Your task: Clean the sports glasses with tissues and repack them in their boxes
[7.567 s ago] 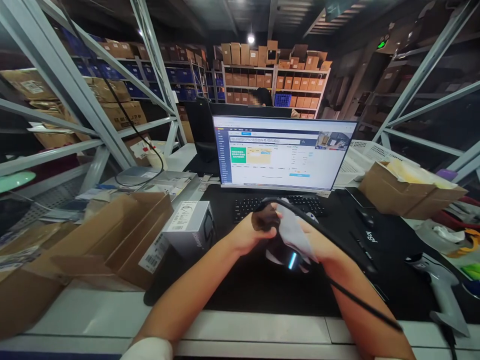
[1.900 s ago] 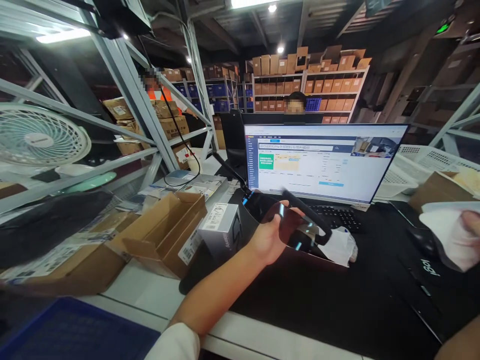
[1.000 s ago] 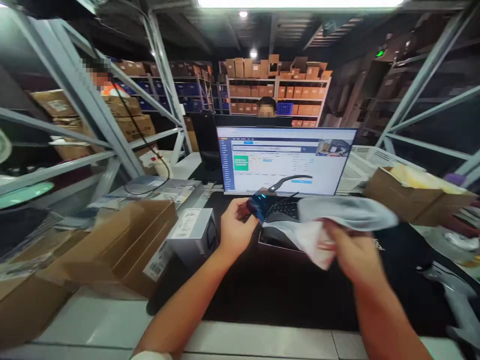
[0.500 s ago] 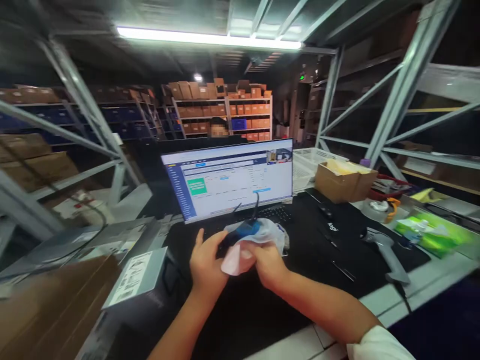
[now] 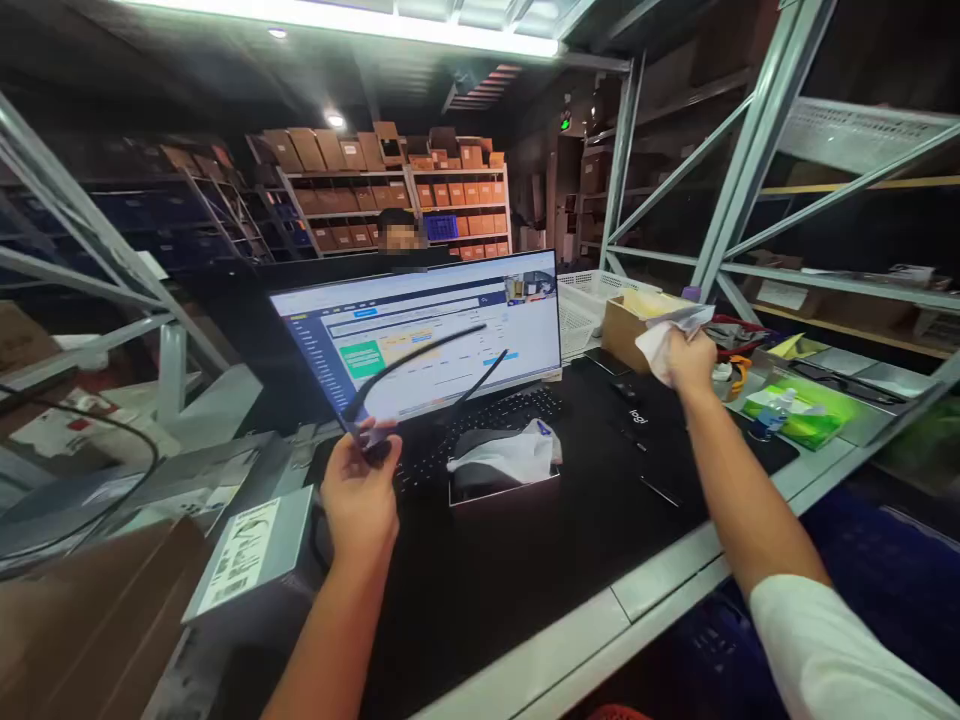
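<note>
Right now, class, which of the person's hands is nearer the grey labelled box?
Left. The left hand, holding the glasses, is just beyond and right of the grey labelled box; the right hand, gripping a white sheet, is far to the right.

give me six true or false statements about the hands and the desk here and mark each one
1. The left hand holds the glasses. True.
2. Both temples of the glasses are folded in. False: they extend outward.
3. The right hand holds a white cloth. True.
4. The two hands touch each other. False: they are well apart.
5. The keyboard lies in front of the monitor. True.
6. The monitor is dark. False: it is lit.
</note>
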A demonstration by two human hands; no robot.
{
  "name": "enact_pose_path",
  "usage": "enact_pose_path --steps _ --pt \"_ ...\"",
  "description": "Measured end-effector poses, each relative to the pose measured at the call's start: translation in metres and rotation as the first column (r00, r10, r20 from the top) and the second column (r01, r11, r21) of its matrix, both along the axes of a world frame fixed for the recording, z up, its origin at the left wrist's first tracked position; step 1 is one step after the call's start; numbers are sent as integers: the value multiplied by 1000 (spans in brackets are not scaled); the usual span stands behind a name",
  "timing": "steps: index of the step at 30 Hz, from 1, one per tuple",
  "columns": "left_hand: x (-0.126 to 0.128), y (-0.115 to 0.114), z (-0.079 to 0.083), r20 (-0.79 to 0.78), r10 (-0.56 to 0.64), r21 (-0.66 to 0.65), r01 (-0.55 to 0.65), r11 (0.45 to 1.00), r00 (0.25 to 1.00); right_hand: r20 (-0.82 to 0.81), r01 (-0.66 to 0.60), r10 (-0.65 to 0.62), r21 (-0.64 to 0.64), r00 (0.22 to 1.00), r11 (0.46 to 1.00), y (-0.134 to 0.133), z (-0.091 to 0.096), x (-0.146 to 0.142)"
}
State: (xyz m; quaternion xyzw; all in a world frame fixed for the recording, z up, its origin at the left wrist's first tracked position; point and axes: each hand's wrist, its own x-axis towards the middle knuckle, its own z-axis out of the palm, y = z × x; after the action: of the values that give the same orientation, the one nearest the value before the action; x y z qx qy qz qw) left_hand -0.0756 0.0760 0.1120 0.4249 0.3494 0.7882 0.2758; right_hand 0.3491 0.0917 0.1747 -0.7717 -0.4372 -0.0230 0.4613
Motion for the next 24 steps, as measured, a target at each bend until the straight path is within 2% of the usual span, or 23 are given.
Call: enact_pose_path --steps 2,4,6,8,10,12,13,14,15,18,21,24 --pt "3 0 3 85 -80 -12 81 997 993 -35 17 -21 -109 999 994 0 -14 24" --pt "6 -2 6 151 -157 -12 161 987 976 -57 -39 30 -179 998 983 -2 -32 25" --pt "9 -4 6 180 -221 -13 227 974 958 -62 -153 143 -192 988 969 -7 -49 6" --pt "13 -7 5 188 -273 -43 285 957 943 -58 -309 304 -164 951 937 -14 -59 -32" --pt "16 -10 3 192 -318 -97 341 935 928 -41 -509 507 -86 861 857 -27 -59 -77" --pt "20 -14 0 189 -368 -139 395 908 910 30 -774 775 67 632 629 -42 -50 -120" --pt "21 -16 -1 181 -394 -149 421 895 901 52 -842 842 88 537 532 -50 -43 -138" --pt "21 -18 -2 163 -417 -154 441 884 894 77 -879 877 93 475 468 -56 -35 -153" --pt "21 -20 -3 136 -438 -157 455 876 889 109 -893 887 84 449 442 -61 -29 -165" --pt "14 -23 -2 33 -477 -182 475 861 878 222 -900 881 -31 418 435 -66 -17 -184" --pt "6 -25 2 -121 -512 -278 466 840 850 251 -905 907 -175 339 387 -64 -20 -190" --pt "3 -26 4 -293 -547 -367 436 822 784 194 -914 938 -236 289 330 -59 -27 -188"
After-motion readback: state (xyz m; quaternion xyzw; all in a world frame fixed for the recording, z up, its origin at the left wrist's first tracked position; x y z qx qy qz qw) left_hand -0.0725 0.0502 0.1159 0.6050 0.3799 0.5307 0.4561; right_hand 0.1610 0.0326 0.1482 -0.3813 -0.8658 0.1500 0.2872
